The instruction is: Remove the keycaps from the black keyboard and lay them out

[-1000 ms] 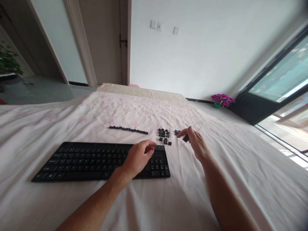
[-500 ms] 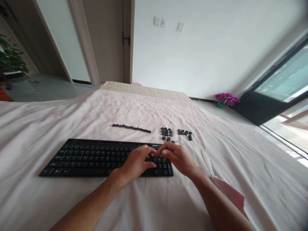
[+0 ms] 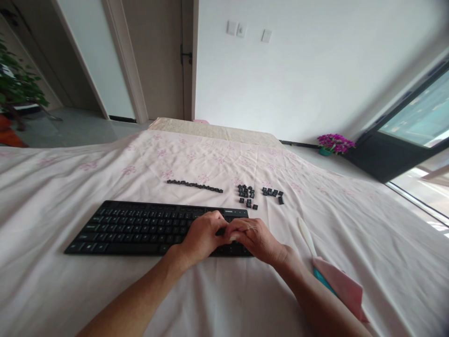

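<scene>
Head view: both hands met over keyboard point(image 3: 154, 227) on bed point(image 3: 70, 281).
Left hand point(image 3: 203, 236): fingers curled, grip contents unclear.
Right hand point(image 3: 257, 238): pinched narrow, contents hidden.
Keycaps point(image 3: 247, 195): likely light, stiff, slippery; pinch by the sides.

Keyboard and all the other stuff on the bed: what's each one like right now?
Keyboard: flat on the sheet, right end under both hands.
Left hand: curled on the keys.
Right hand: curled on the keys, touching the left.
Loose keycaps: off, lying in small groups.
Keycap row: laid in a line.
Door: shut.
</scene>
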`<control>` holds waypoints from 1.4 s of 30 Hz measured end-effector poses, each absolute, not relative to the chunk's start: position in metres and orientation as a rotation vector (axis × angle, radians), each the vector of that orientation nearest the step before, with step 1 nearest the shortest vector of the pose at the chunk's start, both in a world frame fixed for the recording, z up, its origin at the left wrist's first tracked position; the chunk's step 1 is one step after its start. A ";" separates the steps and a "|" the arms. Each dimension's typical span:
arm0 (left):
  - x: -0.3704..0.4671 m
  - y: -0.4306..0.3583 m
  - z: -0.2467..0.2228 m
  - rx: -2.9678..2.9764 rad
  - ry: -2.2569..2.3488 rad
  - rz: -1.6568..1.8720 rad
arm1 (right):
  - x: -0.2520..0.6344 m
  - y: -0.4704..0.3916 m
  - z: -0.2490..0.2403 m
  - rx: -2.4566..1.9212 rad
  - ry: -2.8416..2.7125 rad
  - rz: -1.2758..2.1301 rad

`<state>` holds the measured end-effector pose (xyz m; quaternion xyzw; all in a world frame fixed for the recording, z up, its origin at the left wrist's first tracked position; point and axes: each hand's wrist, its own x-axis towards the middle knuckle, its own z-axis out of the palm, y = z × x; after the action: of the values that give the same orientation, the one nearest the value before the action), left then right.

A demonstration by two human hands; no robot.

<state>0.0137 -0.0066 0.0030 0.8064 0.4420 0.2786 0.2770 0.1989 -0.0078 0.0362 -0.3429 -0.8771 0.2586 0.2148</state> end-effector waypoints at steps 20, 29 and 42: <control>0.031 -0.013 0.002 2.160 1.215 0.856 | 0.202 -0.020 -0.006 -0.703 -1.964 0.661; 0.027 -0.011 -0.002 2.015 1.100 0.915 | 0.203 -0.021 0.006 -0.704 -1.907 0.566; 0.023 -0.002 -0.002 1.737 1.142 0.933 | 0.208 -0.001 0.023 -1.317 -2.201 0.446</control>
<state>0.0226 -0.0023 -0.0023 0.6926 0.4553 0.3718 0.4181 0.2085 -0.0007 0.0226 -0.4875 -0.8151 0.1652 0.2658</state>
